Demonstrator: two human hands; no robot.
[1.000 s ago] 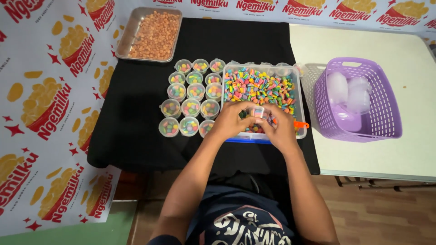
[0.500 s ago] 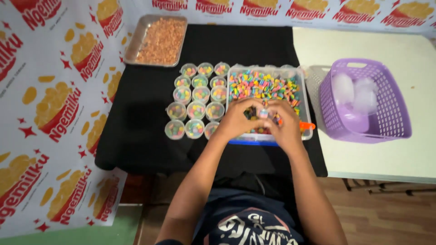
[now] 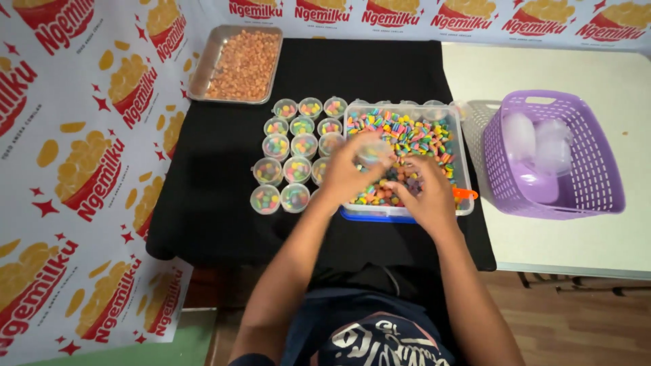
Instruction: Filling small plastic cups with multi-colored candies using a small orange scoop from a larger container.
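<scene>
From the head view, my left hand (image 3: pixel 349 169) curls around a small clear cup (image 3: pixel 373 150), holding it over the clear tub of coloured sweets (image 3: pixel 407 135) at the centre of the black cloth (image 3: pixel 210 196). My right hand (image 3: pixel 424 193) rests cupped, fingers down in the sweets at five o'clock from the cup; I cannot tell whether it grips any. Filled little cups (image 3: pixel 291 163) crowd in rows at nine o'clock, touching the tub. A metal tray of brown bits (image 3: pixel 239 64) lies at eleven o'clock; a purple basket (image 3: pixel 597 169) sits at three o'clock on the white table (image 3: pixel 597 74).
</scene>
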